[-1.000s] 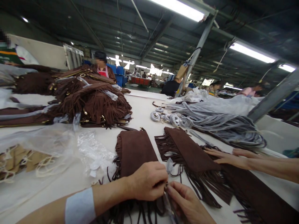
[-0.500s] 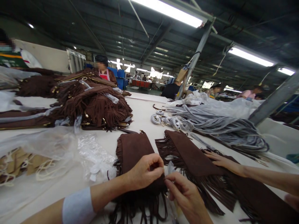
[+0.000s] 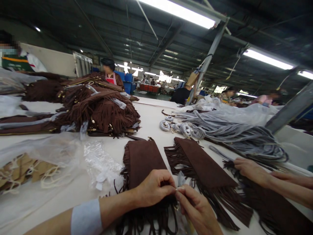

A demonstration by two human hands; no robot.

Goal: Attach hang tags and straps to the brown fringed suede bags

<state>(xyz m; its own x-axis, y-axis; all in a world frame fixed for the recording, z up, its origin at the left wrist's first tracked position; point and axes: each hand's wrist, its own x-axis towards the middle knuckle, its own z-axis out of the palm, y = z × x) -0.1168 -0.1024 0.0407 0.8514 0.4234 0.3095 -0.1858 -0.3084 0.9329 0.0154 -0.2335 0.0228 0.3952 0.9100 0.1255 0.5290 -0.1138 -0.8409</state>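
A brown fringed bag lies flat in front of me, its long fringe hanging toward me. Over its near right corner, my left hand is closed in a pinch. My right hand pinches from the other side, fingertips meeting the left ones. Something tiny and pale is between them, too small to name. A bit of gold-coloured metal and clear plastic show just below the fingertips. To the right lies a second fringed bag, touched by neither of my hands.
A co-worker's hands work on another brown fringed piece at right. Brown bags are heaped at back left, grey-wrapped straps at back right. Crumpled clear plastic and a bag of tan tags lie left.
My two hands have come together, fingertips now touching, slightly lower in view. The co-worker's hand has moved right, lifting the end of the fringed piece there.
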